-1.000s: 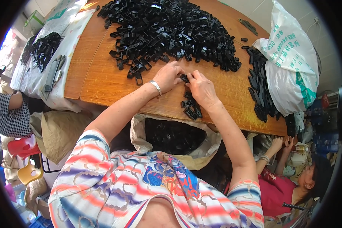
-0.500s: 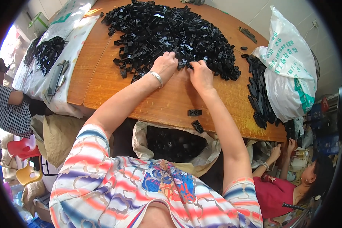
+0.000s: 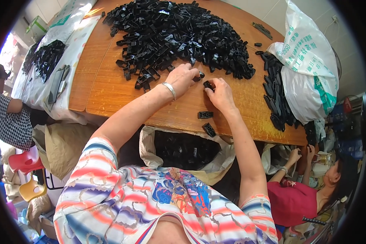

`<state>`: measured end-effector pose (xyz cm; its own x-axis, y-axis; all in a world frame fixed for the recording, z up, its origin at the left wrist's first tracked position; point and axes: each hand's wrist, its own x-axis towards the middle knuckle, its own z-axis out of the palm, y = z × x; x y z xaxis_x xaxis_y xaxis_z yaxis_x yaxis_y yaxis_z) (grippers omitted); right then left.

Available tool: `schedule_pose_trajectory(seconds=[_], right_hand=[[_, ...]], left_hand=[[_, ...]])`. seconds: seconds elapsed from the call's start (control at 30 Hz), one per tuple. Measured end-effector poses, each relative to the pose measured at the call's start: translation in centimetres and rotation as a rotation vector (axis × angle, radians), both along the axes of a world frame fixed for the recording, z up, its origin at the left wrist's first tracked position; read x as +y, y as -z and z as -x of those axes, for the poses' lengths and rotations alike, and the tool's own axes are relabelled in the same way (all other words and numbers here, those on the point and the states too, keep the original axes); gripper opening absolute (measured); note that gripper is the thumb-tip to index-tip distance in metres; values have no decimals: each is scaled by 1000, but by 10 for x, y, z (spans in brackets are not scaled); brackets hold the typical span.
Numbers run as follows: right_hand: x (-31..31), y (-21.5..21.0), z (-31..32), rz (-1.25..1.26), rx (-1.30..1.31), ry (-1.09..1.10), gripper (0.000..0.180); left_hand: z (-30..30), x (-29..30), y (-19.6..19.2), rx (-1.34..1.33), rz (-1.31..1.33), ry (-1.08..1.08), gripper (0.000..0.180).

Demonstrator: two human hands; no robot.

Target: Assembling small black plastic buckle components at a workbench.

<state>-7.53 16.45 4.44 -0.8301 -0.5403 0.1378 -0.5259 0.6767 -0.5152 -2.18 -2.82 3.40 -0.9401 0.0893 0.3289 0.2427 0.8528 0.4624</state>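
Note:
A large heap of small black plastic parts (image 3: 179, 36) covers the far middle of the wooden table (image 3: 150, 110). Just in front of its near edge, my left hand (image 3: 182, 79) pinches a black plastic part (image 3: 198, 76), a bracelet on its wrist. To the right, my right hand (image 3: 221, 94) has its fingers closed on another black plastic part (image 3: 208, 86). The two held pieces are apart, a short gap between them. Two loose black parts, one (image 3: 205, 115) above the other (image 3: 209, 129), lie by the table's near edge, left of my right forearm.
Below the near edge an open sack (image 3: 147, 146) holds more black parts. Long black strips (image 3: 274, 93) lie at the right beside a white plastic bag (image 3: 307, 69). Another person (image 3: 293, 199) works at the lower right. At left stands a covered surface with black pieces (image 3: 51, 57).
Both hands have drawn back from the heap toward me, each now with a black part. The right hand has also shifted slightly right. The view has shifted a little.

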Motion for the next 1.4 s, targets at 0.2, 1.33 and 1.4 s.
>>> schedule_pose_trajectory(seconds=[0.2, 1.33, 1.4], right_hand=[[16, 4, -9, 130, 65, -31, 24], [42, 1, -31, 257, 129, 11, 21], [39, -1, -31, 221, 134, -2, 21]], left_hand=[[-8, 12, 5, 40, -53, 72, 37], [-1, 47, 11, -11, -86, 133, 28], [-3, 45, 14, -38, -132, 118, 26]])
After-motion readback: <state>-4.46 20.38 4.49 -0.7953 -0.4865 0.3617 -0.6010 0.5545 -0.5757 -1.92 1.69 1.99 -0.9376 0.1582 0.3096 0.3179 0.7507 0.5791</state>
